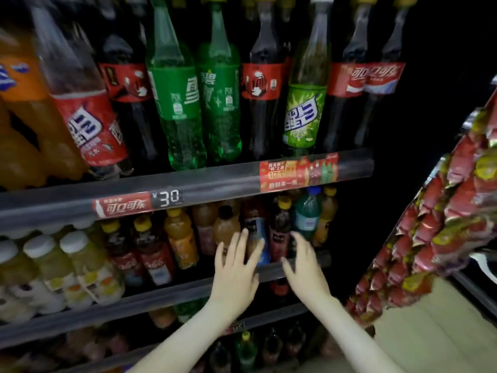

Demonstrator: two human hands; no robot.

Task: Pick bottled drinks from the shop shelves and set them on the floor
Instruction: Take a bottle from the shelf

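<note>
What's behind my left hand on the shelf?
A black-capped orange bottle and a blue-labelled bottle stand behind the left hand; it covers their lower parts, so their bases are hidden.

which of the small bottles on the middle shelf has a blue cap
The green bottle near the right end of that row, just above the right hand. Caps around it are yellow, black or white.

Green soda bottles [177, 103]; dark cola bottles [262, 84], red labels; orange drink [18, 103]; red-yellow snack packets [441, 224].
</note>
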